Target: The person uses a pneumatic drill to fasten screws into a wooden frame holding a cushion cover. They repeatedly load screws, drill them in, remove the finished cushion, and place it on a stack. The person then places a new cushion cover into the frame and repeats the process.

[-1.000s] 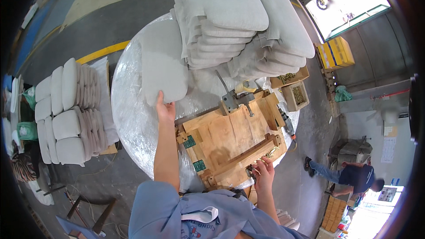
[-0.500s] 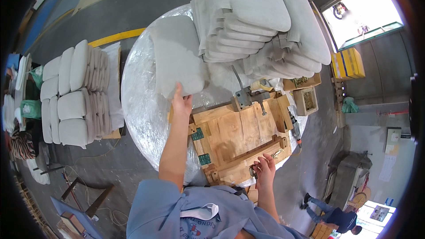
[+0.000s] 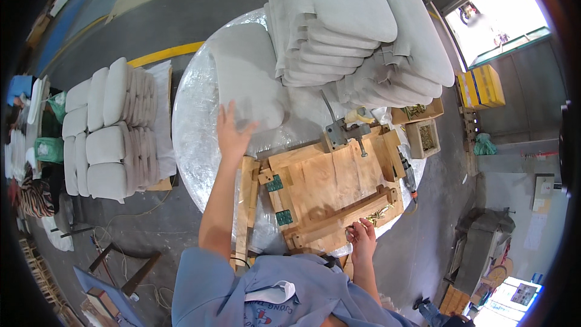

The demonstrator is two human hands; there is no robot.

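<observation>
My left hand [image 3: 235, 134] is open with fingers spread, at the near edge of a single light-grey upholstered pad [image 3: 249, 79]. The pad lies flat on the plastic-wrapped round table [image 3: 192, 127]; whether my fingertips touch it is unclear. My right hand [image 3: 363, 237] is closed, fingers curled at the near edge of a wooden jig [image 3: 327, 175]; anything pinched there is too small to name. Small brass-coloured fasteners [image 3: 379, 214] lie on the jig beside that hand. A metal toggle clamp [image 3: 345, 135] stands on the jig's far side, and green plates [image 3: 275, 183] sit on its left.
Tall stacks of grey pads [image 3: 339, 6] rise at the table's far side. Boxes of fasteners [image 3: 422, 139] and a power tool [image 3: 409, 175] lie right of the jig. More stacked pads [image 3: 106, 163] stand to the left. A person [image 3: 433, 315] is at lower right.
My left hand has opened from the pad's near edge and shifted left, fingers now spread. My right hand stays near the jig's edge, its fingers slightly shifted. The other person has moved lower, partly out of view.
</observation>
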